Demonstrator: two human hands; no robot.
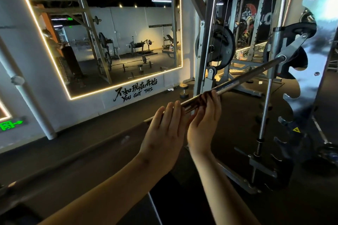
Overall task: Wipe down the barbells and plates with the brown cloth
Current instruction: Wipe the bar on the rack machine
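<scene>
At the rack, the bar (243, 76) slants from low left up to its carriage (281, 55) at right. Both hands are raised at its near stretch, fingers straight and together, gripping nothing. The left hand (164, 133) shows its back, its fingertips in front of the bar. The right hand (204, 120) stands just beside it, palm turned left, with its fingertips at the bar; whether they touch it I cannot tell. A plate (219, 49) hangs on the frame beyond, and a dumbbell (183, 91) lies on the floor under the mirror (118, 42).
</scene>
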